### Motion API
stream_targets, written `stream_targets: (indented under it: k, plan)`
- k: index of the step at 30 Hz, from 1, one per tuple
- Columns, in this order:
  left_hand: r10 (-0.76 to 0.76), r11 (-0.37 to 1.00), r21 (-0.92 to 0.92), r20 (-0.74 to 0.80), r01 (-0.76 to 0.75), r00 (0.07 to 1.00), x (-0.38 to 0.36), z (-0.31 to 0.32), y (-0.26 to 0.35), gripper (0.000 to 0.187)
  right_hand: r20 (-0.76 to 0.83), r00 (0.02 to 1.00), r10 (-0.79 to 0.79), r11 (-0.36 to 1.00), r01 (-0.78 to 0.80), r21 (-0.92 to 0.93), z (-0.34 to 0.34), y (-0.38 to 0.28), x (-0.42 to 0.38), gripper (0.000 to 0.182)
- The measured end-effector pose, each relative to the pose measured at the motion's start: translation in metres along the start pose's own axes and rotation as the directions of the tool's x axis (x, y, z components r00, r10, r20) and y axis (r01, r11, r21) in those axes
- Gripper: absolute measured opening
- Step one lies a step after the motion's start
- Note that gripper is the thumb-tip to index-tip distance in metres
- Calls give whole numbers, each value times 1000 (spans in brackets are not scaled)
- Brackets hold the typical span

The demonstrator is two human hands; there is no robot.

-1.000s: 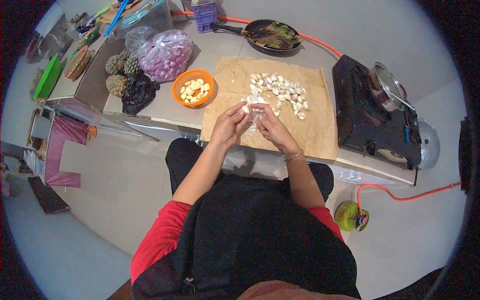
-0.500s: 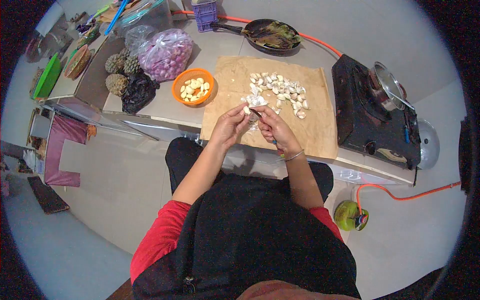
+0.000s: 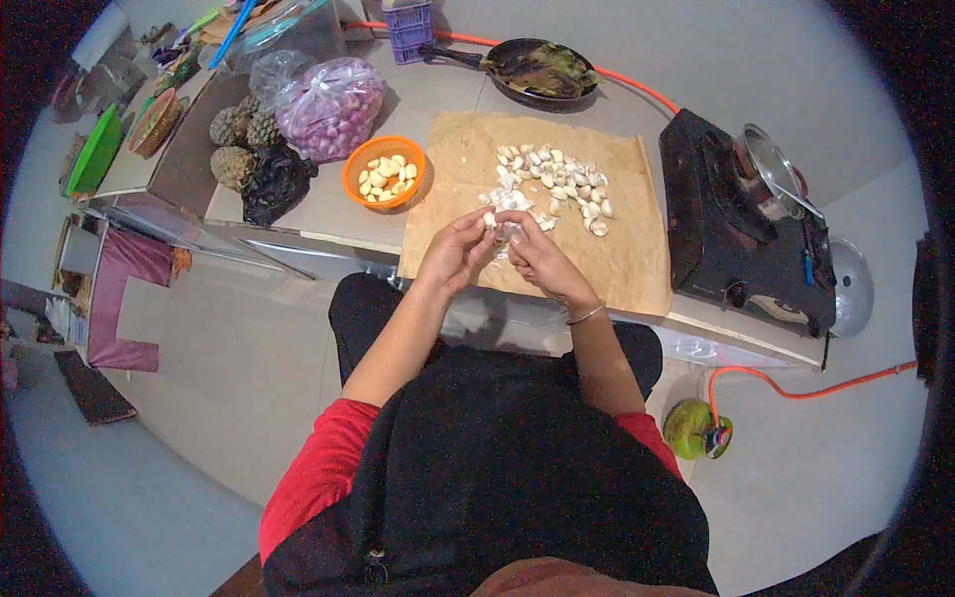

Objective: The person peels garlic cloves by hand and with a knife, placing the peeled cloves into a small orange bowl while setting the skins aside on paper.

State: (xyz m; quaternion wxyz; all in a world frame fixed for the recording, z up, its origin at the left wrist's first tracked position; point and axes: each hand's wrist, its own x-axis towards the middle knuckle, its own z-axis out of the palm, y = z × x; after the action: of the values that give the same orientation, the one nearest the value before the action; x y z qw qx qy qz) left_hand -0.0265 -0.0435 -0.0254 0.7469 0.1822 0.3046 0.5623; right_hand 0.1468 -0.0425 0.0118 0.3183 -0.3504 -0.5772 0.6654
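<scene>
My left hand pinches a garlic clove between thumb and fingertips over the near edge of the brown paper. My right hand meets it from the right, fingers curled round a small knife that the hand now mostly hides; its index finger touches the clove. Papery garlic skins lie just beyond my fingertips. Past them, unpeeled garlic cloves are spread over the paper. To the left, an orange basket holds several peeled cloves.
A black gas stove with a metal pot stands at the right. Behind the paper sits a frying pan with browned leaves. A bag of shallots and a black plastic bag rest on the left.
My right hand has turned and its index finger has come over to the clove. The knife's dark blade and blue handle end, visible before, are now hidden. My left hand stays in place.
</scene>
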Motion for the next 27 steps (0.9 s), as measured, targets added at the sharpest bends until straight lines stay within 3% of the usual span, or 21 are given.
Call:
stream_targets:
  k: [3,8,17,21,27]
  plan:
    - [-16,1000,-11,-7,16,1000,-3,5,3,35,29,999,32,996,-34,83,-1,1,0,28]
    - [-50,998,-27,113,53,992,-2,-3,3,38,48,991,122,954,-131,268,-7,-3,-3,26]
    - [-14,1000,12,98,13,995,2,0,-1,38,45,995,86,975,-94,201,-2,-14,-11,26]
    - [-49,998,38,140,44,989,2,0,0,39,32,992,119,954,-123,273,-10,-5,-8,28]
    - [-12,999,-46,67,15,998,0,3,-2,38,31,996,86,966,-91,241,-1,-10,-12,29]
